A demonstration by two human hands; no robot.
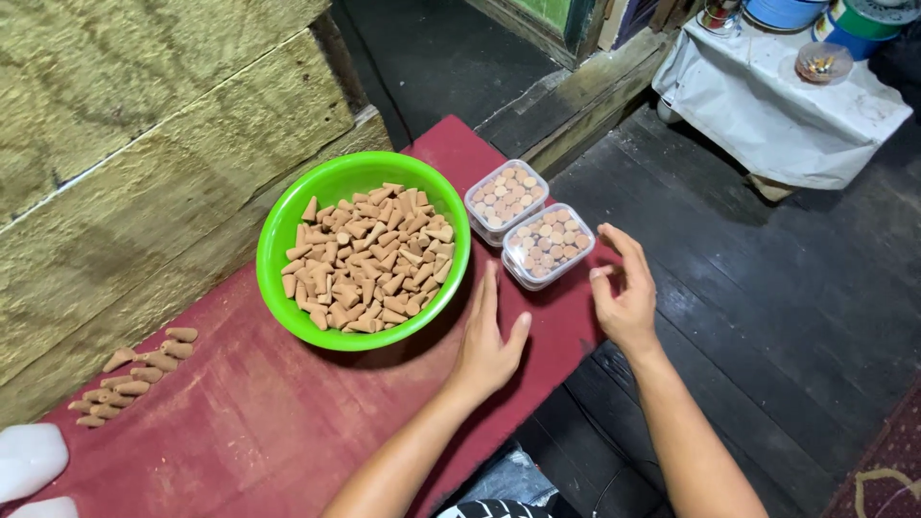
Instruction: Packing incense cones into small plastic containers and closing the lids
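A green bowl (pixel 288 225) full of tan incense cones stands on a dark red table (pixel 259 422). Right of it sit two clear plastic boxes packed with cones standing upright, the near box (pixel 549 246) and the far box (pixel 507 200). My left hand (pixel 489 341) lies flat on the table just right of the bowl, fingers apart, holding nothing. My right hand (pixel 624 293) hovers open at the table's right edge, fingertips close beside the near box without gripping it.
A small heap of loose cones (pixel 134 374) lies at the table's left. White objects (pixel 29 460) sit at the lower left corner. A rough wooden wall (pixel 144 144) runs behind. A white covered stand (pixel 777 96) stands on the dark plank floor at the upper right.
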